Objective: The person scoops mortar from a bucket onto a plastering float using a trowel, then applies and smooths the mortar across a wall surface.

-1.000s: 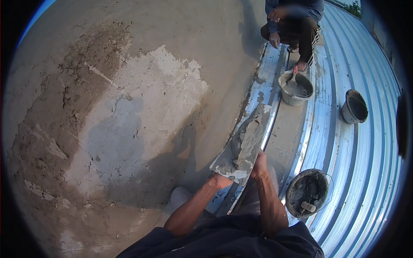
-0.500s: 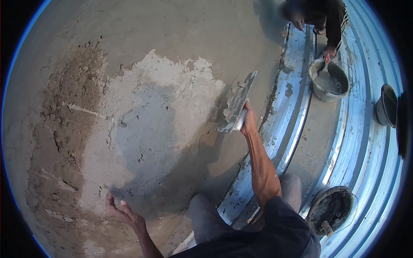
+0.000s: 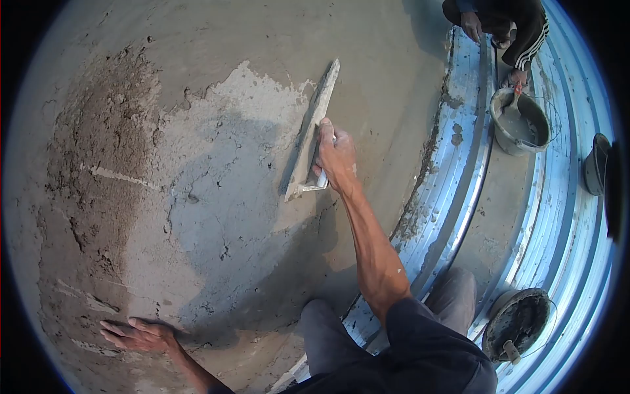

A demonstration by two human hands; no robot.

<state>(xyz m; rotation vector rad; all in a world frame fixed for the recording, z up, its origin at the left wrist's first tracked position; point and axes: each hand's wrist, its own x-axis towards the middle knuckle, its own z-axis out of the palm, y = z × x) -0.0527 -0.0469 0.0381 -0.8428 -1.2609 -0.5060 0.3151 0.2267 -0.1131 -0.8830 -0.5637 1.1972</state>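
My right hand (image 3: 336, 156) is wrapped round the handle of a long flat trowel (image 3: 314, 131), whose blade lies on edge against the wall at the right border of a pale, rough patch (image 3: 223, 171). The side of the blade towards the wall is hidden. Lower down on the left, my left hand (image 3: 139, 335) rests flat on the brown, rough part of the wall (image 3: 98, 262), fingers stretched out and holding nothing.
A person (image 3: 508, 26) crouches at the upper right. Near them stands a bucket (image 3: 520, 121) with a red-handled tool. Another bucket (image 3: 517, 325) is beside my knee, a third (image 3: 596, 164) at the right edge. Ribbed metal sheeting (image 3: 558, 217) runs below the wall.
My hands have parted. The right one has carried the trowel up and left from its mortar-laden position onto the wall; the left has let go and moved down-left onto the wall. The view has shifted.
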